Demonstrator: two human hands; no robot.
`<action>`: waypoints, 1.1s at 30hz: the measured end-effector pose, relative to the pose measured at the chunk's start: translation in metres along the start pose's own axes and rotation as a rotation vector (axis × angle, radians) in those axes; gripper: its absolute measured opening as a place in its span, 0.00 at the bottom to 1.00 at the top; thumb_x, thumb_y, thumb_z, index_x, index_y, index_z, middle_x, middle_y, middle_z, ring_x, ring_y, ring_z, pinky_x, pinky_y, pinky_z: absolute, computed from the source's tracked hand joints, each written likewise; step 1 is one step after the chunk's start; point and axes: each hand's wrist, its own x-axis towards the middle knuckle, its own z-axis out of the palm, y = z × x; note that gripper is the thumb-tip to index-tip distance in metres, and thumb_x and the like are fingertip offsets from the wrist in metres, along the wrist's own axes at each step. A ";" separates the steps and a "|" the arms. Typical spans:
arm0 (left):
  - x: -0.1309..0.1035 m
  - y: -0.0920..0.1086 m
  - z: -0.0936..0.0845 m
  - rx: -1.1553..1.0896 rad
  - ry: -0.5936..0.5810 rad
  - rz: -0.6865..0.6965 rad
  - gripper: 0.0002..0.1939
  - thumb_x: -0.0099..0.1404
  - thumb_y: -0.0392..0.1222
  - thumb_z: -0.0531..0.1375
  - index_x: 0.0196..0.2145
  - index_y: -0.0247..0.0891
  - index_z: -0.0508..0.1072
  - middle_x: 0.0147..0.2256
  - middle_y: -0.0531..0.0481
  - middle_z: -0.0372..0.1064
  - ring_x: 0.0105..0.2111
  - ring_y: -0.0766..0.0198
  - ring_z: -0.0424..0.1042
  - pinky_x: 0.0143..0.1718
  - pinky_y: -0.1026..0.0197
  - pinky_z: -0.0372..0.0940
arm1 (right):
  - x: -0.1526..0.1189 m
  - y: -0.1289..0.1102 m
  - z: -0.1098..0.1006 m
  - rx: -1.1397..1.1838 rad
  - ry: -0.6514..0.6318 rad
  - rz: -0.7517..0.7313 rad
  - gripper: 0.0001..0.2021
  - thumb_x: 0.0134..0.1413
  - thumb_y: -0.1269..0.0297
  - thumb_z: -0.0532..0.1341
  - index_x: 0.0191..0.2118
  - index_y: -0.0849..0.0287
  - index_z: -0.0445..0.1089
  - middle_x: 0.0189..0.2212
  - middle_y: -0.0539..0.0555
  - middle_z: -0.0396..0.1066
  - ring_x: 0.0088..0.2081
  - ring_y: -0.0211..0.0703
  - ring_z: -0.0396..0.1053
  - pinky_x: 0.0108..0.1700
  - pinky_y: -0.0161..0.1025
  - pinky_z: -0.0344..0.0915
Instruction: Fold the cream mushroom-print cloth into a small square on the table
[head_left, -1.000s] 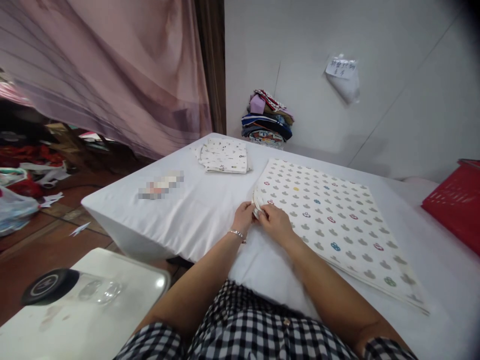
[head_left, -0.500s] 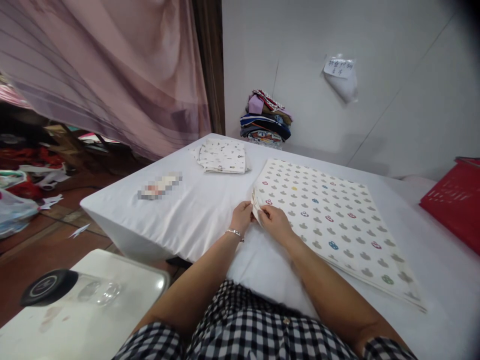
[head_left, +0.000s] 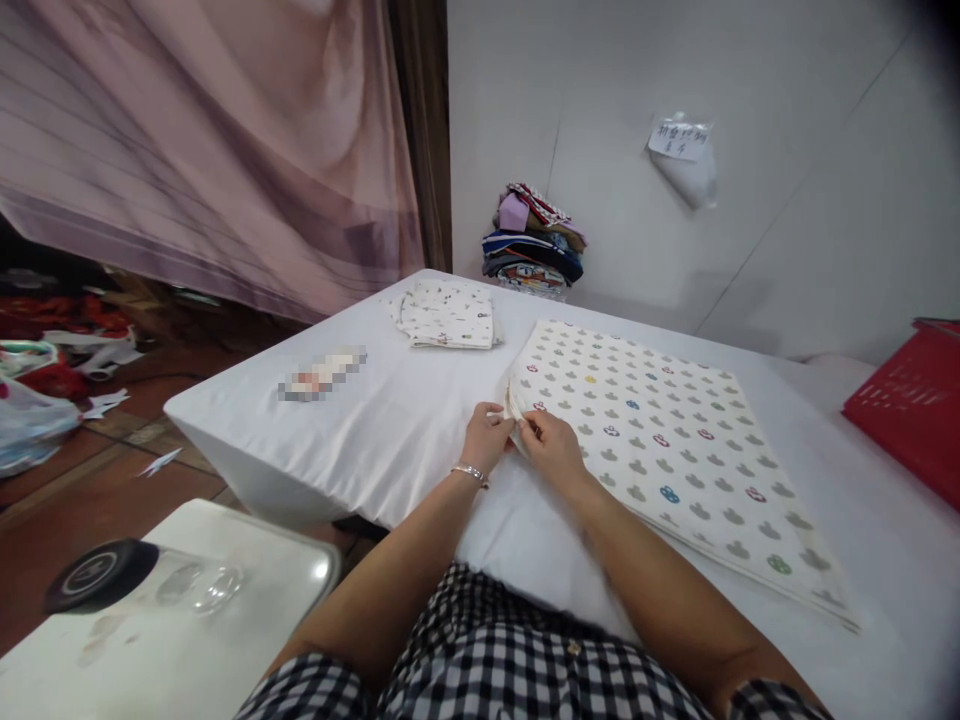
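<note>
A white cloth (head_left: 660, 420) printed with grey and coloured mushroom-like shapes lies folded in layers on the right of the table. Its near left corner is lifted slightly between my two hands. My left hand (head_left: 487, 437) wears a bracelet and pinches the edge of the layers from the left. With thumb and fingers closed, my right hand (head_left: 551, 445) grips the same corner from the right. The fingertips of both hands nearly meet there, and they partly hide the cloth between them. Behind my left hand lies another folded white cloth (head_left: 450, 315) with small prints.
The table has a white cover (head_left: 390, 420). A stack of folded fabrics (head_left: 532, 240) stands by the wall, and a red basket (head_left: 907, 410) at the right. A blurred-out item (head_left: 322, 374) lies on the left. A clear bottle with a black lid (head_left: 101, 575) rests on a white stool (head_left: 187, 650).
The fingers of my left hand have shifted slightly at the cloth's corner. My right hand stays on it, and the view has moved a little.
</note>
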 end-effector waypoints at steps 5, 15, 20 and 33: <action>-0.003 0.004 -0.001 -0.032 -0.003 -0.031 0.13 0.51 0.33 0.57 0.36 0.36 0.62 0.17 0.59 0.63 0.17 0.69 0.66 0.21 0.66 0.64 | 0.000 0.001 0.005 -0.103 -0.042 -0.035 0.11 0.58 0.64 0.50 0.36 0.57 0.69 0.31 0.51 0.69 0.34 0.39 0.65 0.35 0.34 0.56; -0.006 0.005 -0.003 -0.080 -0.025 -0.022 0.17 0.52 0.43 0.62 0.38 0.37 0.61 0.19 0.58 0.64 0.18 0.70 0.65 0.21 0.67 0.62 | -0.007 -0.002 0.008 -0.223 -0.135 -0.071 0.11 0.61 0.61 0.49 0.39 0.57 0.66 0.34 0.52 0.66 0.34 0.39 0.64 0.33 0.34 0.55; -0.001 -0.001 -0.004 -0.009 0.003 -0.013 0.17 0.53 0.42 0.61 0.39 0.36 0.61 0.18 0.59 0.63 0.16 0.71 0.62 0.19 0.69 0.58 | -0.011 -0.005 0.010 -0.212 -0.153 -0.098 0.11 0.61 0.60 0.50 0.43 0.56 0.65 0.34 0.52 0.64 0.34 0.39 0.63 0.32 0.34 0.55; -0.007 0.003 -0.020 1.130 0.115 0.165 0.24 0.59 0.40 0.51 0.54 0.34 0.54 0.32 0.41 0.72 0.34 0.54 0.72 0.32 0.59 0.60 | -0.012 0.005 -0.007 0.052 -0.285 -0.157 0.11 0.56 0.72 0.51 0.27 0.58 0.69 0.28 0.50 0.65 0.32 0.36 0.64 0.35 0.33 0.59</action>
